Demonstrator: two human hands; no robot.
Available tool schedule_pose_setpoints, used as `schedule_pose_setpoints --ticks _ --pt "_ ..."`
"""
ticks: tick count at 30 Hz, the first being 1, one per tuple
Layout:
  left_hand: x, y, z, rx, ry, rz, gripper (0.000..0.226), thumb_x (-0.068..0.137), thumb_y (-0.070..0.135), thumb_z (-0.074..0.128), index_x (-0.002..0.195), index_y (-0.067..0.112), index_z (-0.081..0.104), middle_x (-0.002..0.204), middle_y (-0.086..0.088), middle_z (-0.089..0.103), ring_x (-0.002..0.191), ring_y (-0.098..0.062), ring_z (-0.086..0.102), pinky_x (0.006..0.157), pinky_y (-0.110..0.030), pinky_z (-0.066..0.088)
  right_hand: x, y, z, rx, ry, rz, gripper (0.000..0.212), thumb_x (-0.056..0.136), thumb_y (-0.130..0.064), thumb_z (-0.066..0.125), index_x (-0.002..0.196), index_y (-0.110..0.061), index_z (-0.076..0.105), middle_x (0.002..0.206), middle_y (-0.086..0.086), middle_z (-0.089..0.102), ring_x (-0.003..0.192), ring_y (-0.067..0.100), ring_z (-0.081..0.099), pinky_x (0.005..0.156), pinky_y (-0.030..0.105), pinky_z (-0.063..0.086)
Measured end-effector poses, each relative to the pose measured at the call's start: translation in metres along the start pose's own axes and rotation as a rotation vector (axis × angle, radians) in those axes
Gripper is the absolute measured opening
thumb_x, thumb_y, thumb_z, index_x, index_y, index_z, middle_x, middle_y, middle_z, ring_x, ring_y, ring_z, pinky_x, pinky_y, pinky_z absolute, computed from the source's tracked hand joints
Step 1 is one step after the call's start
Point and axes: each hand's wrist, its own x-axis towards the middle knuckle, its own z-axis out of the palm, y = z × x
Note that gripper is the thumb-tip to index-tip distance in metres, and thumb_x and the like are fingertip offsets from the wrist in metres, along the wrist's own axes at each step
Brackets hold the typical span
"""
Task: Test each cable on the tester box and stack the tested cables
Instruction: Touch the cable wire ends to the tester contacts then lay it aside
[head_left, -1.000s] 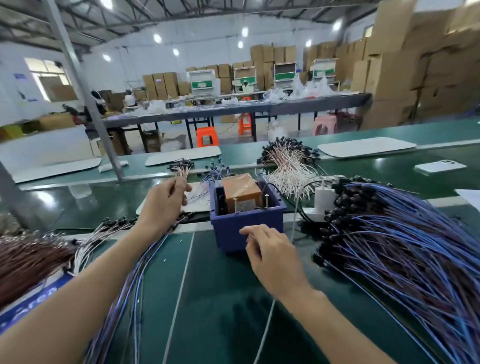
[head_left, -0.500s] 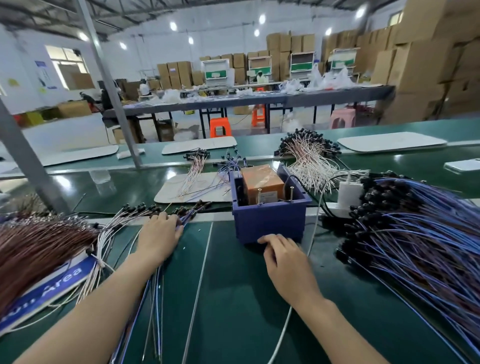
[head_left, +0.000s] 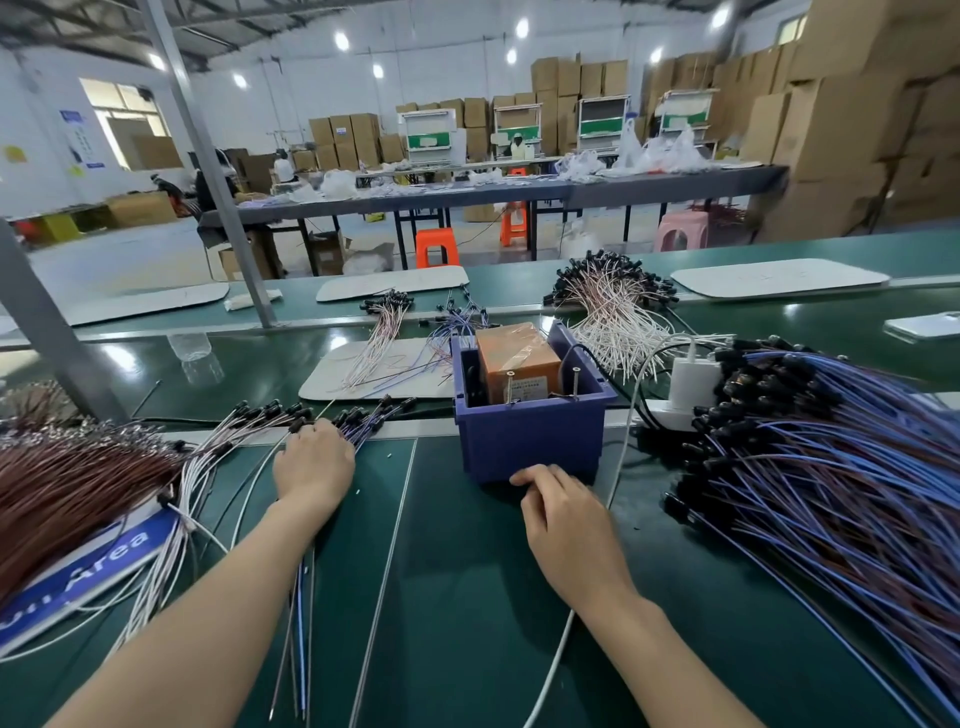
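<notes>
While my left hand (head_left: 314, 462) lies flat at ten o'clock, pressing the tested cables (head_left: 291, 415) into a tidy stack, my right hand (head_left: 563, 512) rests loosely curled and gripping nothing against the tester box (head_left: 530, 441) at twelve, probably to steady it.

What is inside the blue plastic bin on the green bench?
The blue plastic bin holds an orange taped box, with two upright metal pins before it. Its walls hide the bottom.
</notes>
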Motion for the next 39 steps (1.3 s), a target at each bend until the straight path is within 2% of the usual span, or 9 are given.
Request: schedule_pose_setpoints --ticks 7,12,16,21,23,27,30,35,39 --pt "0.001 -0.003 -0.011 -0.536 0.099 -0.255 0.022 0.104 0.018 0.038 0.116 0.0 0.044 0.116 -0.03 0.062 0.105 -0.045 0.058 0.078 -0.042 0.037 0.0 0.001 -0.002 0.017 -0.013 0.03 0.026 0.102 -0.014 0.048 0.119 -0.023 0.065 0.111 -0.01 0.068 0.1 0.011 0.062 0.088 0.026 0.05" --pt "0.002 -0.015 -0.013 -0.605 0.112 -0.327 0.017 0.106 0.021 0.034 0.114 0.006 0.038 0.11 -0.024 0.065 0.088 -0.035 0.055 0.074 -0.042 0.035 0.0 0.001 -0.001 0.032 0.0 0.04 0.025 0.102 -0.013 0.049 0.118 -0.023 0.066 0.109 -0.01 0.068 0.096 0.01 0.063 0.085 0.026 0.051" --pt "0.009 -0.027 -0.014 -0.538 -0.004 -0.243 0.015 0.104 0.02 0.041 0.107 0.007 0.046 0.101 -0.016 0.059 0.085 -0.03 0.05 0.076 -0.038 0.036 0.0 0.002 0.0 0.032 0.004 0.044 0.025 0.102 -0.013 0.049 0.117 -0.024 0.066 0.108 -0.011 0.067 0.094 0.01 0.063 0.084 0.028 0.052" --pt "0.012 -0.035 -0.02 -0.35 -0.119 0.013 0.036 0.106 0.026 0.041 0.1 0.004 0.068 0.1 -0.019 0.067 0.088 -0.031 0.056 0.075 -0.037 0.04 0.0 0.004 0.002 0.037 0.01 0.049 0.024 0.101 -0.013 0.049 0.115 -0.024 0.066 0.105 -0.012 0.066 0.09 0.009 0.062 0.08 0.025 0.05" --pt "0.006 -0.037 -0.024 -0.279 -0.034 0.041 0.037 0.107 0.03 0.04 0.094 0.008 0.066 0.092 -0.016 0.067 0.085 -0.032 0.058 0.073 -0.039 0.045 0.0 0.005 0.003 0.033 0.014 0.049 0.024 0.101 -0.014 0.049 0.114 -0.025 0.066 0.104 -0.013 0.066 0.088 0.008 0.061 0.078 0.023 0.047" --pt "-0.009 -0.035 -0.029 -0.224 0.277 0.087 0.034 0.109 0.031 0.035 0.088 0.013 0.055 0.064 -0.003 0.055 0.055 -0.024 0.051 0.052 -0.033 0.033 0.0 0.005 0.004 0.033 0.012 0.05 0.024 0.101 -0.014 0.049 0.113 -0.026 0.066 0.103 -0.013 0.065 0.084 0.007 0.06 0.075 0.022 0.045" --pt "-0.012 -0.031 -0.03 -0.235 0.263 0.044 0.032 0.109 0.03 0.033 0.093 0.012 0.053 0.066 -0.005 0.056 0.059 -0.027 0.054 0.055 -0.036 0.037 0.0 0.006 0.003 0.049 0.019 0.048 0.024 0.101 -0.013 0.049 0.113 -0.025 0.067 0.104 -0.012 0.066 0.083 0.008 0.061 0.076 0.024 0.048" --pt "-0.006 -0.026 -0.033 -0.048 0.042 0.034 0.032 0.107 0.026 0.036 0.088 0.007 0.054 0.088 -0.016 0.068 0.073 -0.031 0.056 0.066 -0.038 0.041 -0.001 0.005 0.003 0.058 0.017 0.054 0.024 0.102 -0.014 0.049 0.114 -0.025 0.067 0.105 -0.013 0.065 0.081 0.008 0.061 0.075 0.024 0.05" --pt "-0.004 -0.025 -0.036 -0.204 0.198 -0.05 0.03 0.106 0.026 0.037 0.096 0.006 0.057 0.07 -0.005 0.055 0.067 -0.029 0.054 0.059 -0.036 0.038 -0.001 0.005 0.002 0.064 0.023 0.063 0.024 0.102 -0.015 0.048 0.114 -0.025 0.066 0.105 -0.013 0.065 0.08 0.009 0.061 0.074 0.024 0.049"
